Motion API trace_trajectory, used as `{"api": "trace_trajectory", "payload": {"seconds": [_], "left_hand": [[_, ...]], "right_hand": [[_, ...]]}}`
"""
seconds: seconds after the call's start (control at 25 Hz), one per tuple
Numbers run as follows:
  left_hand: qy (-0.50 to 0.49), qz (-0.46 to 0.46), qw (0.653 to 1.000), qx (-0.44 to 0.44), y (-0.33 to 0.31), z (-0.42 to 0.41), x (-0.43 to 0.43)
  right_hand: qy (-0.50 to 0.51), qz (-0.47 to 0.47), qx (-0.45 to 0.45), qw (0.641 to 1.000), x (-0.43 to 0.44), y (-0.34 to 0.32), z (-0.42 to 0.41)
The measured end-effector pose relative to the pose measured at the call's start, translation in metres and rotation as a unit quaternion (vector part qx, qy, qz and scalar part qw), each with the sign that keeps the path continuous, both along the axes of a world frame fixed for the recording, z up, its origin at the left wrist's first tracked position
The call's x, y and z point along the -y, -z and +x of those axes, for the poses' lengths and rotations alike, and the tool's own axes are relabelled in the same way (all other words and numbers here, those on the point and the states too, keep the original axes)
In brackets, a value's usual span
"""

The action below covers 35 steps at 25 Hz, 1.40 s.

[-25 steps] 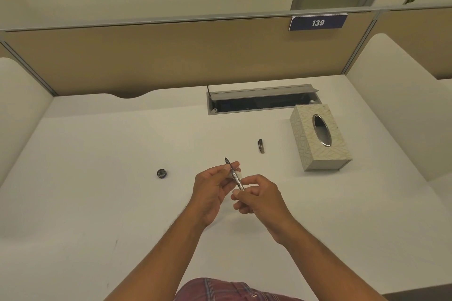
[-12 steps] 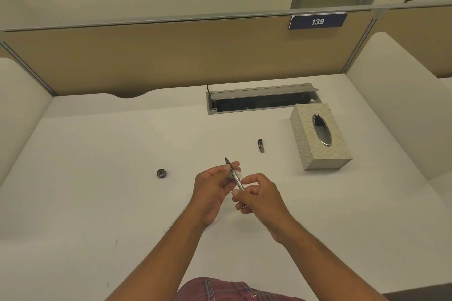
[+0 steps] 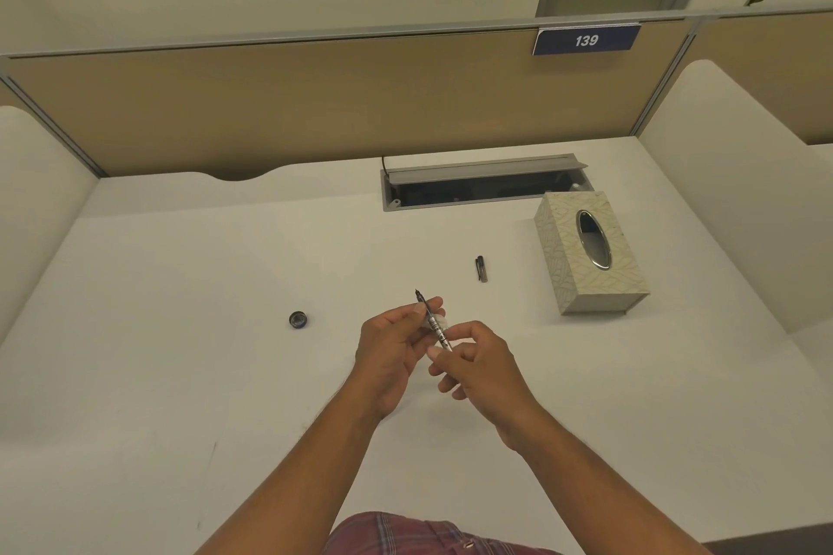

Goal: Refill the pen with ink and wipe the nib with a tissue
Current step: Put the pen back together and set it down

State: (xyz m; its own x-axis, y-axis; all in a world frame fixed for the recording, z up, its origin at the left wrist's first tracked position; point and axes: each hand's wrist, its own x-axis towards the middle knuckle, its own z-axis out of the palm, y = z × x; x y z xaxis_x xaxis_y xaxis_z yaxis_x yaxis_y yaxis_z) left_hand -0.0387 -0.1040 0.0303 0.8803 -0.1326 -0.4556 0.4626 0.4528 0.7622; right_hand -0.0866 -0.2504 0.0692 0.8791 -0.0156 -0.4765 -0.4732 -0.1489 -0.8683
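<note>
Both hands hold a slim pen above the middle of the white desk, its dark nib pointing up and away from me. My left hand pinches the front section just below the nib. My right hand grips the rear end with thumb and fingers. A small round dark ink bottle stands on the desk to the left of my hands. The dark pen cap lies beyond my hands to the right. A patterned tissue box with an oval opening sits at the right.
An open grey cable tray is recessed into the desk at the back. Tan partitions enclose the desk at the rear, and white side panels stand at left and right. A blue sign reading 139 hangs on the partition.
</note>
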Motion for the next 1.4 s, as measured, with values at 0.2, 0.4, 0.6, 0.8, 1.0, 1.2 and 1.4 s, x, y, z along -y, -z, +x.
{"api": "trace_trajectory", "payload": {"seconds": [0.2, 0.4, 0.6, 0.8, 1.0, 1.2, 1.4], "left_hand": [[0.001, -0.003, 1.000, 0.003, 0.0005, -0.0008, 0.0007], [0.001, 0.010, 1.000, 0.004, 0.0007, -0.0003, -0.0004], [-0.002, 0.011, 1.000, 0.001, 0.0011, -0.0006, 0.0014], [0.000, 0.003, 1.000, 0.001, -0.0008, -0.0016, 0.0009], [-0.002, 0.010, 1.000, 0.001, -0.0014, -0.0011, 0.0015], [0.010, 0.010, 1.000, 0.000, -0.0025, -0.0025, 0.0018], [0.018, 0.006, 1.000, -0.003, -0.0013, -0.0027, 0.0014]], "right_hand": [[0.006, -0.015, -0.005, 1.000, 0.0001, 0.0022, 0.0001], [0.010, -0.018, 0.013, 1.000, -0.0007, -0.0002, -0.0011], [0.014, -0.031, 0.006, 0.999, -0.0004, 0.0004, -0.0013], [0.015, -0.026, -0.008, 1.000, -0.0001, 0.0015, -0.0006], [0.013, -0.038, 0.007, 0.999, -0.0011, -0.0025, -0.0011], [-0.001, -0.062, 0.010, 0.998, -0.0019, -0.0016, -0.0009], [-0.027, -0.017, -0.013, 0.999, -0.0022, -0.0042, -0.0021]]}}
